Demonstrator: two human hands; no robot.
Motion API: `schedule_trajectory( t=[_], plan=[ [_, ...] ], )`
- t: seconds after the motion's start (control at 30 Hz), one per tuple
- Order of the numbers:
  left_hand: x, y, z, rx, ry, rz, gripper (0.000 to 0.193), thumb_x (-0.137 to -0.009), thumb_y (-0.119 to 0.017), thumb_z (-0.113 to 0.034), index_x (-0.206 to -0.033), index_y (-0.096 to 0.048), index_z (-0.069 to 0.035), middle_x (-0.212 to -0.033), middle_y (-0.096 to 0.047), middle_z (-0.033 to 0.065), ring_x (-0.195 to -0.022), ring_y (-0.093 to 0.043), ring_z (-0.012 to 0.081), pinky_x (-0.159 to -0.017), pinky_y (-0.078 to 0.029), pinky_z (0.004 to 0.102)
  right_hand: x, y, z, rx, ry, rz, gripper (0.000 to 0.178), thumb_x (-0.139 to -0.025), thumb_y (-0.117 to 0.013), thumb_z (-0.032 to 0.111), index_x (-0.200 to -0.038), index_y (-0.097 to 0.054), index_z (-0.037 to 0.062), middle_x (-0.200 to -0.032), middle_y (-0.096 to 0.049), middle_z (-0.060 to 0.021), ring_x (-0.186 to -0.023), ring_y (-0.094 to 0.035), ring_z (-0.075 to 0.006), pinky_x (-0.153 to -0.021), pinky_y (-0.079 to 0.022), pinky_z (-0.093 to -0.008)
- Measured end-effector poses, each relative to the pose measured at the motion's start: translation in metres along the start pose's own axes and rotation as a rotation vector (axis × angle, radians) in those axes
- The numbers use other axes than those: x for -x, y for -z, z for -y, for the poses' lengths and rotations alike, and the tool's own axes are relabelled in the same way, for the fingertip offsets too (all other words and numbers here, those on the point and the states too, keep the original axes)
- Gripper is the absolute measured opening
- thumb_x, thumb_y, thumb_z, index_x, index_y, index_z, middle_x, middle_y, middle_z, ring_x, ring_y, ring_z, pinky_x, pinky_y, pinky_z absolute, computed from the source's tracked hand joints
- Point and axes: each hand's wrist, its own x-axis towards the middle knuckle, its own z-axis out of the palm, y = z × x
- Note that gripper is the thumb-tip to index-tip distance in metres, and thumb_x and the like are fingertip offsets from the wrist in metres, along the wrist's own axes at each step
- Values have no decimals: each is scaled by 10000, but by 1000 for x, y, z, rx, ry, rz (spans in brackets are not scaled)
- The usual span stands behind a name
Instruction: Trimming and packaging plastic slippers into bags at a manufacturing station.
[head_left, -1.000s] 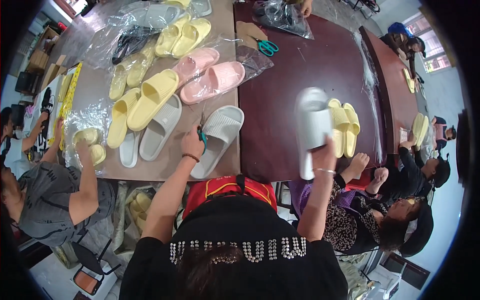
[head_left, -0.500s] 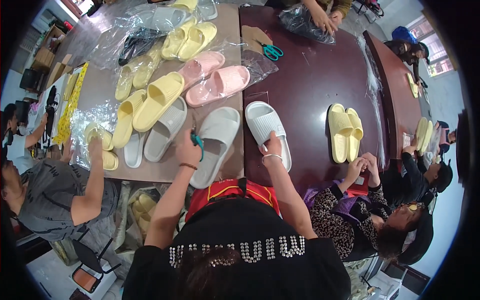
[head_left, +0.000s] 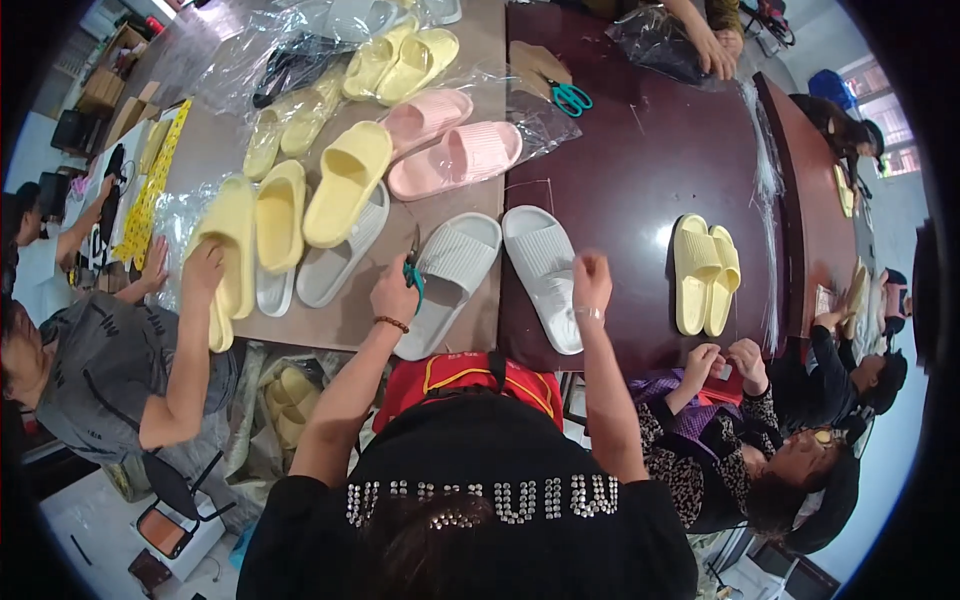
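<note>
Left hand (head_left: 395,290): fingers wrapped round teal-handled scissors (head_left: 413,277), blades toward the desk's far edge. Right hand (head_left: 592,285): fingers curled in, blurred; cannot tell whether it grips anything or touches the slipper beside it.

Between the hands, near the front edge of the desk (head_left: 620,170), two pale grey slippers, straps toward the far edge. Left grey slipper (head_left: 460,260) lies just right of the left hand, the nearer one; long axis slants from the front edge away to the right. Right grey slipper (head_left: 540,240) lies just left of the right hand, its nearer; long axis slants from the front edge away to the left. Toe ends converge near the desk's seam.

Farther out: yellow pair (head_left: 691,265) toward the right edge; pink slippers (head_left: 465,160) beyond the left hand; co-worker (head_left: 110,370) at the front-left corner, fingers on a yellow slipper (head_left: 236,225).
</note>
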Motion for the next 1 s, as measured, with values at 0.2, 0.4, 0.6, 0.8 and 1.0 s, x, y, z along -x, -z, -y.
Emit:
schedule_trajectory(
  t=[0.2, 0.4, 0.6, 0.8, 1.0],
  plan=[
    [7, 13, 1, -41, -97, 140, 347, -715, -556, -162, -1050, -474, -135, -831, -576, 167, -753, -552, 347, -619, -430, 432, -70, -55, 38, 648, 24, 71, 337, -740, -522, 357, -998, -566, 144, -897, -609, -59, -869, -558, -269, -805, -381, -406],
    [23, 7, 14, -17, -208, 70, 361, -715, -541, -135, -1068, -470, -123, -824, -573, 191, -745, -553, 356, -623, -429, 438, -118, -47, 46, 452, 98, 275, 234, -743, -547, 293, -906, -609, 137, -856, -620, -60, -781, -590, -228, -692, -436, -334],
    [16, 28, -8, 265, -45, 190, 367, -725, -568, -114, -1078, -471, -105, -803, -581, 147, -726, -568, 283, -629, -445, 347, -109, 14, 172, -818, 287, 118, 92, -814, -527, 122, -853, -501, 42, -749, -576, -74, -587, -526, -110, -520, -438, -238],
    [15, 57, -16, 676, -99, 49, 330, -747, -578, -111, -1056, -474, -64, -756, -582, 57, -670, -547, 141, -616, -434, 251, -16, 27, 233, -1073, 368, 223, 121, -824, -518, 142, -875, -483, 38, -752, -571, -96, -597, -537, -143, -554, -457, -264],
    [24, 120, -43, 999, -141, -6, 284, -747, -557, -34, -1018, -475, -48, -882, -553, 62, -666, -473, 62, -602, -418, 212, 106, -80, 151, -454, 11, 985, 153, -801, -515, 162, -825, -550, 15, -695, -594, -64, -611, -569, -114, -554, -455, -248]
  ],
)
